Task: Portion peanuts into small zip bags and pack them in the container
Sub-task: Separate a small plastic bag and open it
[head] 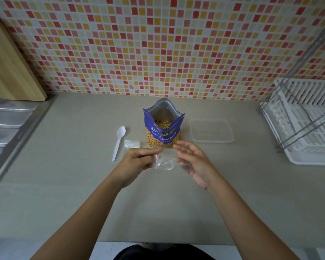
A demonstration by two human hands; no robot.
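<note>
One blue foil pouch of salted peanuts (163,128), standing upright with its mouth spread open, nuts visible inside. One white plastic spoon (118,142) lying bowl-away to the pouch's left. One clear rectangular plastic container (212,131), lidless, just right of the pouch. One small folded stack of clear zip bags (132,143) between spoon and pouch; number in the stack impossible to count. One more small clear zip bag (164,162), crumpled, held up above the grey countertop (73,184) in front of the pouch.

Both bare forearms reaching forward from the bottom edge. Left hand (139,159) knuckles-up, thumb and forefinger pinched on the bag's left top edge, remaining fingers curled. Right hand (192,160) palm turned inward, fingers loosely spread and half bent at the bag's right edge; firm grip or mere touch hard to tell through the transparent film.

One pale wooden cutting board (11,66) leaning on the mosaic tile wall (158,44), cut off at left. One steel sink drainboard (6,124), partly out of frame. One white dish rack (308,124) with wire frame, cropped at right. Bag's zip seal open or shut: not discernible.
</note>
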